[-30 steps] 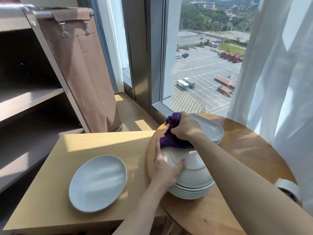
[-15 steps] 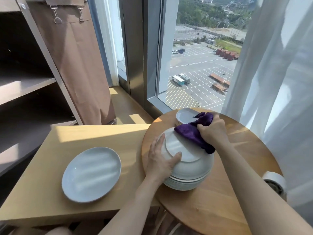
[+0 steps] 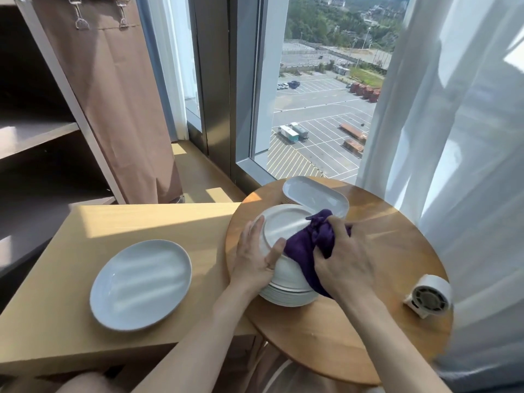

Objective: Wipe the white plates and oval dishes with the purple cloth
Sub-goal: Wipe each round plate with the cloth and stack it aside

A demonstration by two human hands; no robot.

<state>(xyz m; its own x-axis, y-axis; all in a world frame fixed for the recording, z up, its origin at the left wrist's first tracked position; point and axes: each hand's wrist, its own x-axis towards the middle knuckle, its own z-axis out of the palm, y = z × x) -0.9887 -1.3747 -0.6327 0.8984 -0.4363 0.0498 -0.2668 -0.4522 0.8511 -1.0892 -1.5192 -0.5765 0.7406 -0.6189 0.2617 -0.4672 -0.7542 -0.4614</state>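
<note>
1. On round counter (image 3: pixel 368 330), left part: plate stack (image 3: pixel 286 296), top plate (image 3: pixel 283 228) upturned.
2. Right hand (image 3: pixel 348 265) curled round bunched purple cloth (image 3: pixel 303 251), pressed at top plate's 4 o'clock; rim there hidden.
3. Left hand (image 3: pixel 252 262) flat, fingers straight, against plate's 8 o'clock.
4. Oval dishes (image 3: pixel 314 197) at stack's 1 o'clock, count unclear.

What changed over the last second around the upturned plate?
The right hand, gripping the purple cloth, swept round the upturned plate: far-left edge, then far right, now its near right side. The left hand stayed on the plate's left rim; the oval dish on the side table did not move.
</note>
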